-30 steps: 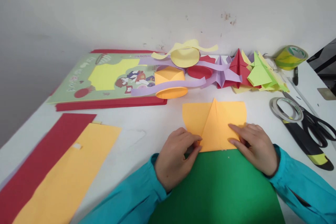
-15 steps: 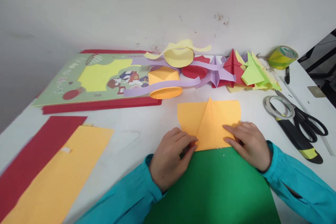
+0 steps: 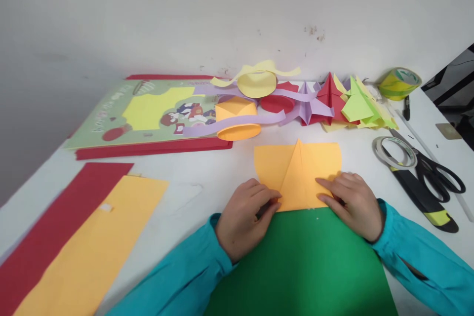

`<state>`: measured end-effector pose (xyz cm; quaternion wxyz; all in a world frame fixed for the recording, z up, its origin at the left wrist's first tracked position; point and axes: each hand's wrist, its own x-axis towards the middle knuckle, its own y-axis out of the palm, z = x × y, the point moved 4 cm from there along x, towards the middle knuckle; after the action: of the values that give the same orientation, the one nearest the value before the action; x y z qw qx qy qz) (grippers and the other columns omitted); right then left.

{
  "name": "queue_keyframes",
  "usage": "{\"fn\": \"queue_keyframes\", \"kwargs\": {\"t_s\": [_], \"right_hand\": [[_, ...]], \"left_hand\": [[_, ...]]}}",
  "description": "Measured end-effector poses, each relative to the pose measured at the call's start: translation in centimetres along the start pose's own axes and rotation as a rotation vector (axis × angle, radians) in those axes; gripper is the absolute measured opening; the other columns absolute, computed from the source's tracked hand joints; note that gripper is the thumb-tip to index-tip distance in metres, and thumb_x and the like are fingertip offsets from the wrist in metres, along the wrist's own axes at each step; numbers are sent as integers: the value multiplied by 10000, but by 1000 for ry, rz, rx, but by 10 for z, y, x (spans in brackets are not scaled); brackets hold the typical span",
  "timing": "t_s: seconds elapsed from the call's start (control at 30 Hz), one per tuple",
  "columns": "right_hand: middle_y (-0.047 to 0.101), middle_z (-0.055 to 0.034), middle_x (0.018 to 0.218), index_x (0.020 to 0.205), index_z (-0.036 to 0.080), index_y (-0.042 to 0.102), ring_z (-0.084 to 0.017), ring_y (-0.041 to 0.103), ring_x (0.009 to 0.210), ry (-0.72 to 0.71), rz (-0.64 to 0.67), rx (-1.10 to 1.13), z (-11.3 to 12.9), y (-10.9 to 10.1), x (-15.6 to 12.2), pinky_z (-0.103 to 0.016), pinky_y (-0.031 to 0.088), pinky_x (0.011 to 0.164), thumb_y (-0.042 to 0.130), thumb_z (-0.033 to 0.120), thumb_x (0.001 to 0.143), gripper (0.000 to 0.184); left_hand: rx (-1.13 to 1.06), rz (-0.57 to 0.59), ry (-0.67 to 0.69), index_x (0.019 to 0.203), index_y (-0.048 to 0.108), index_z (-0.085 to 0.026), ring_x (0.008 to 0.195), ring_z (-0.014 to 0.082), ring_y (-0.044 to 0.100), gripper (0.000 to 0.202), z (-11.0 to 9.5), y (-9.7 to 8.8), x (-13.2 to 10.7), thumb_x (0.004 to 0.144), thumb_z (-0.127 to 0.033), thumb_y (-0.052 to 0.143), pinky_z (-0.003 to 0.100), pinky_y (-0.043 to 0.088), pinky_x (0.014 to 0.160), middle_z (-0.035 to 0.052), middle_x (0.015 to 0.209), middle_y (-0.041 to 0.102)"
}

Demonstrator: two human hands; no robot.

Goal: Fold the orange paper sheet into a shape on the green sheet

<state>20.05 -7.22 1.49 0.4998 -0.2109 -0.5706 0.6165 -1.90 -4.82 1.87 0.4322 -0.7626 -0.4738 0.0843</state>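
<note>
bare white tabletop [image 3: 207, 173] leaves a lane for a hand between the left hand [image 3: 246, 217] and the orange sheet [image 3: 103, 242] at left. at the far side, paper loops [image 3: 237, 108] and folded paper spikes [image 3: 329, 101] stand in the way; a tape roll [image 3: 411, 152], scissors [image 3: 422, 159] and utility knife [image 3: 420, 196] obstruct the right.

Left hand [image 3: 243, 220] curled, thumb near forefinger; right hand [image 3: 356, 206] palm-down, thumb, forefinger parted.

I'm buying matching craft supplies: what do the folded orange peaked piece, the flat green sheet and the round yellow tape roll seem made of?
Folded orange peaked piece: matte paper, it appears, by its crisp creases. Flat green sheet: smooth paper or card, perhaps; its even surface leaves that open. Round yellow tape roll: probably glossy plastic film, by its sheen.
</note>
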Motion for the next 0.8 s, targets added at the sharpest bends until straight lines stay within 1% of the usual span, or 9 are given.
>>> {"fn": "queue_keyframes", "kwargs": {"t_s": [0.17, 0.5, 0.8], "right_hand": [[668, -60, 771, 1130, 168, 677, -186, 566, 744, 5, -2, 2, -1, 1, 0, -317, 385, 664, 455, 392, 975, 352], [663, -63, 763, 1127, 185, 685, -188, 567, 746, 18, 8, -24, -1, 1, 0, -324, 397, 668, 409, 417, 985, 387], [661, -65, 798, 1156, 187, 665, -198, 566, 772, 3, 16, -35, 0, 2, -1, -327, 391, 680, 440, 383, 977, 348]], "left_hand": [[-50, -1, 14, 850, 641, -186, 688, 169, 560, 119, 1, -1, 2, 872, -164, 526, 293, 469, 638, 26, 706, 668], [0, 9, 35, 851, 633, -187, 676, 168, 556, 152, 0, 0, 2, 880, -152, 488, 307, 460, 632, 33, 713, 661], [23, 3, 38, 841, 628, -184, 683, 179, 547, 141, -1, 1, 2, 869, -152, 493, 315, 454, 632, 37, 708, 648]]}}
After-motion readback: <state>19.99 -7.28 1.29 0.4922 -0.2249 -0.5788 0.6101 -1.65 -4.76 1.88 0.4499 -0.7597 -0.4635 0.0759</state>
